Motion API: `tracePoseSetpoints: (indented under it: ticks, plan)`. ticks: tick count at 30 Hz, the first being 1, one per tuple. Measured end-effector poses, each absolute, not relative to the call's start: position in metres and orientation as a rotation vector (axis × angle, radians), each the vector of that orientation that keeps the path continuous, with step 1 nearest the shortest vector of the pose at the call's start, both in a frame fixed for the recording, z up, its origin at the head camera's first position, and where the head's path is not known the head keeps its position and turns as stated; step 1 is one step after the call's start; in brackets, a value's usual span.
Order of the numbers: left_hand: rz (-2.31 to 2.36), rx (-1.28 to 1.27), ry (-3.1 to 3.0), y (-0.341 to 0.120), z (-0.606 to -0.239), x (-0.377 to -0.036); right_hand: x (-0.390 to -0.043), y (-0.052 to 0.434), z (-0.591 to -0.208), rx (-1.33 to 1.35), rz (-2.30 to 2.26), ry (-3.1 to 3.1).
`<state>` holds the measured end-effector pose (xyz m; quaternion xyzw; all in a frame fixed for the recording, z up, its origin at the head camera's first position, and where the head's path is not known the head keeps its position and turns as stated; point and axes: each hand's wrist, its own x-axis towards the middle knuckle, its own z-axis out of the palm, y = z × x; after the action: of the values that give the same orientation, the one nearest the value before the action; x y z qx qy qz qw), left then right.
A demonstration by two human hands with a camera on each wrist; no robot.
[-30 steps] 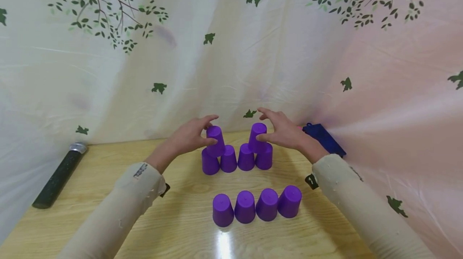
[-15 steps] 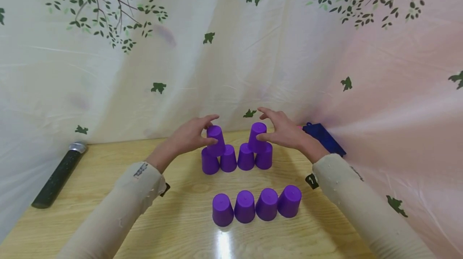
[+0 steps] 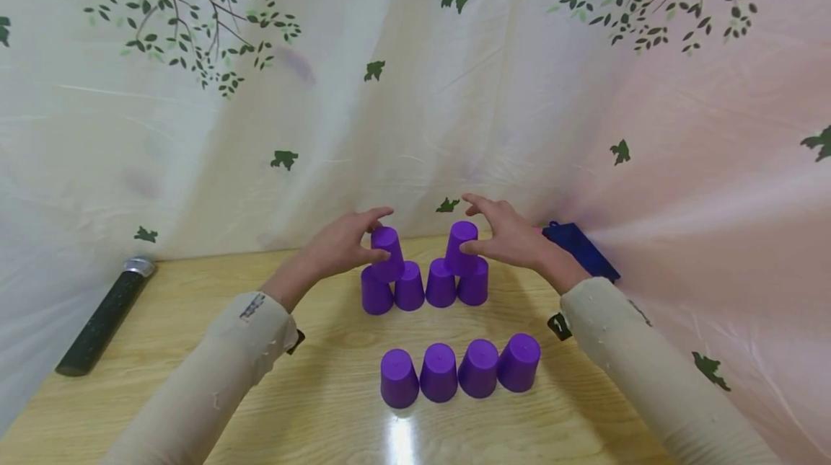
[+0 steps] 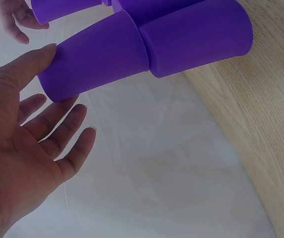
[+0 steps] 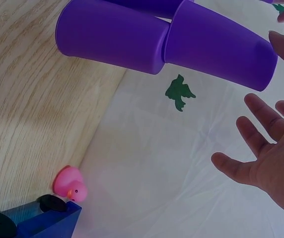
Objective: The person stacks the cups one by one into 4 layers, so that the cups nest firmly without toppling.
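Several purple cups stand upside down in a back row on the table. Bridging its left pair is an upper cup (image 3: 387,254), which my left hand (image 3: 343,241) pinches near its top between thumb and fingers. Another upper cup (image 3: 462,249) bridges the right pair. My right hand (image 3: 509,234) has its thumb on that cup, with fingers at the far side near its top. In the left wrist view, the left thumb (image 4: 37,59) lies against the cup wall (image 4: 97,57). The right wrist view has the right cup (image 5: 219,47) sitting on a lower cup (image 5: 114,34).
Nearer the front stands a row of several upside-down purple cups (image 3: 439,373). A black microphone (image 3: 107,317) lies at the left of the wooden table (image 3: 337,407). At the right are a dark blue object (image 3: 581,249) and a pink rubber duck (image 5: 69,183). A leaf-printed sheet (image 3: 415,112) hangs behind.
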<state>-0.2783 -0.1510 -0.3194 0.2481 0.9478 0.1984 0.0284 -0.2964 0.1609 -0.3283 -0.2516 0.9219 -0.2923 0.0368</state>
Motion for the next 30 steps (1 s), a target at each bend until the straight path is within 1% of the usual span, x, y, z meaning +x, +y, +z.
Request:
tracePoseSetpoints:
  ticks: [30]
  plan:
    - [0.638, 0.8, 2.946, -0.1502, -0.3178, -0.2765, -0.2965, 0.1625, -0.328, -0.765, -0.867, 2.847]
